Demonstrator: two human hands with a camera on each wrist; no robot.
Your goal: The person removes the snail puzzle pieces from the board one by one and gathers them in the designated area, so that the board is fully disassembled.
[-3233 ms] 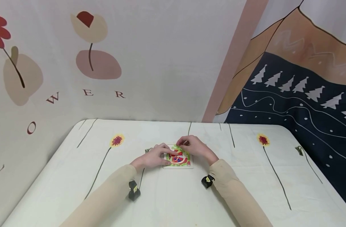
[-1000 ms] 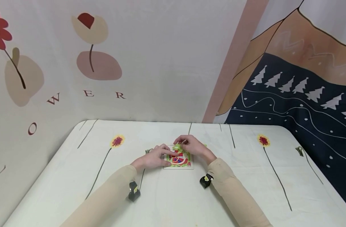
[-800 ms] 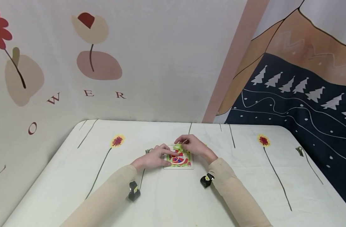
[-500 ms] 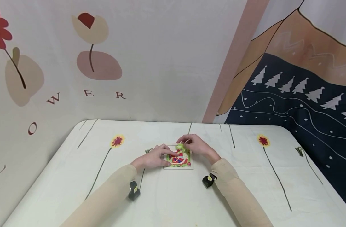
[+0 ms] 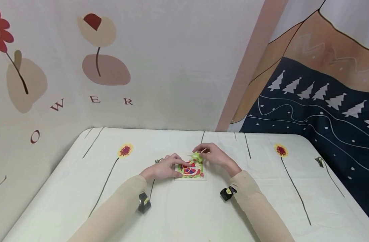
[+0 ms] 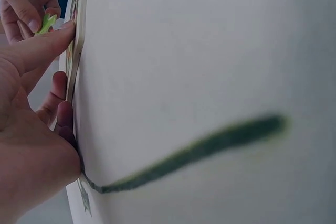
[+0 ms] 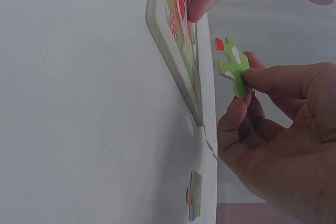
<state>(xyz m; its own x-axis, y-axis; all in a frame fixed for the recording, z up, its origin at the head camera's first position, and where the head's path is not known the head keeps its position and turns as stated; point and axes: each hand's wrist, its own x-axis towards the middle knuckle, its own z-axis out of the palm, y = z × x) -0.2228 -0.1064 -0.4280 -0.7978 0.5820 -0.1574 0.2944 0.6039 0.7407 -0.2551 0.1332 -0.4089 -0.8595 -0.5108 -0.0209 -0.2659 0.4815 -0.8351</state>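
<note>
A small jigsaw puzzle (image 5: 190, 172) with a red, blue and green picture sits in a shallow light tray (image 7: 167, 51) on the table. My left hand (image 5: 165, 167) rests over the puzzle's left side, its index finger lying across the picture and its thumb at the near left. Above the far right corner, my right hand (image 5: 214, 155) pinches a green puzzle piece (image 7: 234, 67) with white patches and a red tip between thumb and fingers. In the right wrist view the piece is raised off the tray and tilted. The left palm hides part of the tray's left edge.
Another puzzle piece (image 7: 195, 195) lies on the table right of the tray, seen in the right wrist view and hidden behind the right hand in the head view. The white tablecloth (image 5: 184, 215) has printed flowers. A fabric backdrop (image 5: 172, 67) stands behind the table.
My right hand was at the puzzle's far edge; it now holds the green piece and has shifted right with it, uncovering more of the picture. The left hand stays in place.
</note>
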